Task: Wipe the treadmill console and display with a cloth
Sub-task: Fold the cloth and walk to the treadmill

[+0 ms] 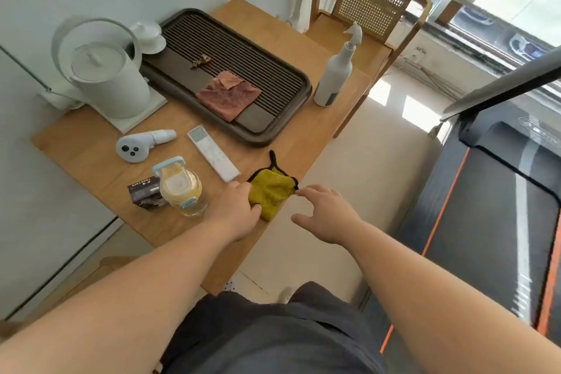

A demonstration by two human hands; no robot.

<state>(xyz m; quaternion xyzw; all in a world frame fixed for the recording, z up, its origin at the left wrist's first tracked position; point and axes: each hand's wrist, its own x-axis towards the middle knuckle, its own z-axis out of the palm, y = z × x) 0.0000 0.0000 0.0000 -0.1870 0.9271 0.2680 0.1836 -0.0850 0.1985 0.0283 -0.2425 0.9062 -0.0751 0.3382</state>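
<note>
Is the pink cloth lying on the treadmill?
No, the pink cloth lies on the dark slatted tray on the wooden table, away from the treadmill.

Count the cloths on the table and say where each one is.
2. The yellow cloth lies at the table's near edge, under the left hand. The pink cloth lies on the dark tray. None seem hidden.

A crumpled mustard-yellow microfibre cloth with black edging and a black hanging loop lay under the left hand's fingertips, just left of the open right hand. A black, orange-trimmed treadmill deck stretched beyond the right hand.
</note>
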